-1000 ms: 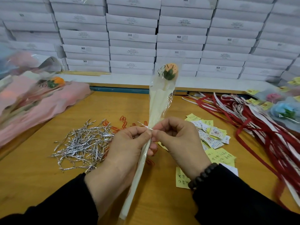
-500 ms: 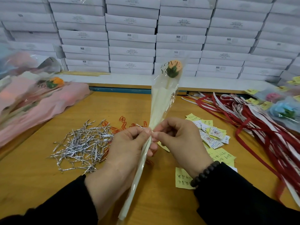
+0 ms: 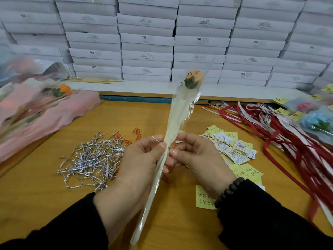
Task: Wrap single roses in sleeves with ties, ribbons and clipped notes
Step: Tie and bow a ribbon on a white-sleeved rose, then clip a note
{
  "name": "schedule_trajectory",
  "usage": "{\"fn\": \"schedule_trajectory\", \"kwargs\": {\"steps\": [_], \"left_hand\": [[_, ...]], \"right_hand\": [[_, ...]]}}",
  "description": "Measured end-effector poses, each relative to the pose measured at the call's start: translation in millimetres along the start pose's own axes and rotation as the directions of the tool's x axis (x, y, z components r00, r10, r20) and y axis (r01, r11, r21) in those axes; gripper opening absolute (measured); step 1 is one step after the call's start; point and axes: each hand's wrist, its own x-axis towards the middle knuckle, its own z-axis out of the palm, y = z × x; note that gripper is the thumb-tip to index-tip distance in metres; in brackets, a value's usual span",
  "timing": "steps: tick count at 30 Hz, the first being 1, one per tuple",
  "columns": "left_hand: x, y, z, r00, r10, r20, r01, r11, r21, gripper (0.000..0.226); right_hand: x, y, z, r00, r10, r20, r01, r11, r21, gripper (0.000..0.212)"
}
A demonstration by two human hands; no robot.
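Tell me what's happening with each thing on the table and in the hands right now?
rose in its sleeve: held up, tilted, bloom at top
twist tie: around the sleeve, pinched by both hands
left hand: grips the sleeve and tie
right hand: pinches the tie
silver ties: loose pile
notes: scattered pile
ribbons: tangled heap
pink sleeves: stacked flat

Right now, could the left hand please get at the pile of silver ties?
Probably not yet: the left hand grips the sleeved rose. The silver ties lie uncovered just beside it, so the path looks free.

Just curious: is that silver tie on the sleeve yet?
On: the silver tie circles the sleeve, pinched between both hands.
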Motion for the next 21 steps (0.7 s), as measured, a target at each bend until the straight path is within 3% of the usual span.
{"fn": "schedule_trajectory", "kwargs": {"steps": [4,8,13,17,21], "left_hand": [[0.8,1.0,-3.8,0.998,0.061,-0.016,-0.060,0.998,0.020,0.033],[-0.1,0.8,-2.5,0.997,0.076,-0.019,-0.075,0.997,0.024,0.024],[2.2,0.1,-0.6,0.998,0.056,-0.010,-0.056,0.998,-0.007,0.003],[3.2,-2.9,-1.5,0.999,0.043,-0.014,-0.043,0.999,0.009,0.009],[1.9,-3.6,-0.9,1.000,0.030,-0.005,-0.030,0.999,0.014,0.013]], "right_hand": [[1.0,2.5,-0.9,1.000,-0.010,0.021,0.010,1.000,0.009,0.024],[1.6,4.6,-1.5,0.997,-0.009,0.072,0.006,0.999,0.046,0.025],[1.9,5.2,-0.7,0.999,-0.045,0.024,0.044,0.998,0.043,0.026],[3.3,8.0,-1.0,0.997,-0.067,-0.024,0.068,0.997,0.028,0.032],[2.9,6.7,-1.4,0.996,-0.083,-0.022,0.083,0.997,0.001,0.025]]}}
